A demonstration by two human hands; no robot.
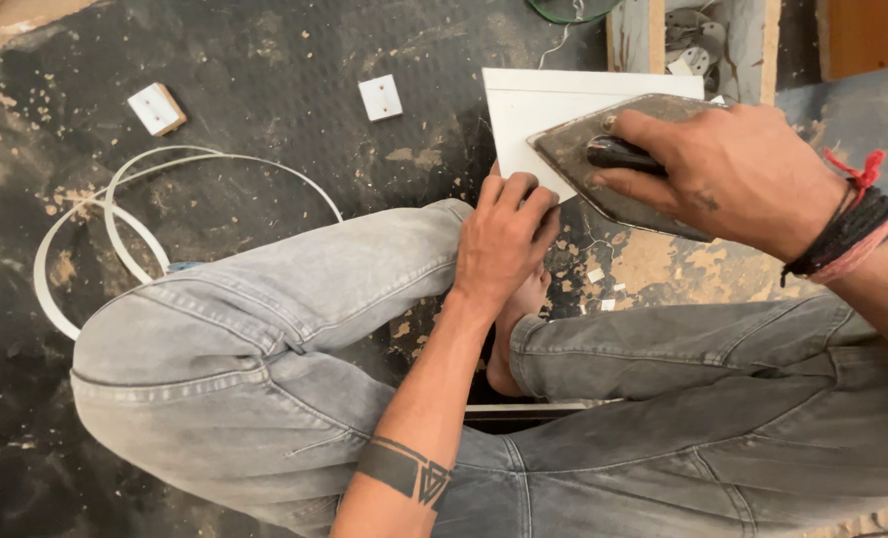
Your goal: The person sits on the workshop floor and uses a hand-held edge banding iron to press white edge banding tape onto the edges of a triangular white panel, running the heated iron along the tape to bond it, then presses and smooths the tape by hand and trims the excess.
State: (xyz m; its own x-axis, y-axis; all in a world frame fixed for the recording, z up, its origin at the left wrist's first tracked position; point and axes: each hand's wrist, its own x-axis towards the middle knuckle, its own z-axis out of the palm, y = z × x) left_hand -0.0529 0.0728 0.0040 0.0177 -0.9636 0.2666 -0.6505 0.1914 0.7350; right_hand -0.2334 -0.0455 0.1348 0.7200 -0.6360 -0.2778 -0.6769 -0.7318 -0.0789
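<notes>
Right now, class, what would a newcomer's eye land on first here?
First, the right hand gripping a worn metal trowel over a white board at upper centre. Just below, the left hand presses the board's near edge. At left, a coil of white strip lies on the dusty dark floor.

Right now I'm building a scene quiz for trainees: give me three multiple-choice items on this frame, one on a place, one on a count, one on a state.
1. Where does the edge-band coil lie?
A. on the floor, left of the knee
B. on the white board
C. in a hand

2. How many small white blocks lie on the floor?
A. one
B. two
C. four

3. What is the right hand doing?
A. hanging free
B. gripping the trowel handle
C. resting on the jeans

Answers: 1 A, it loops on the dark floor; 2 B, two lie apart; 3 B, fingers wrap the black handle above the board, which the left hand touches.
</notes>
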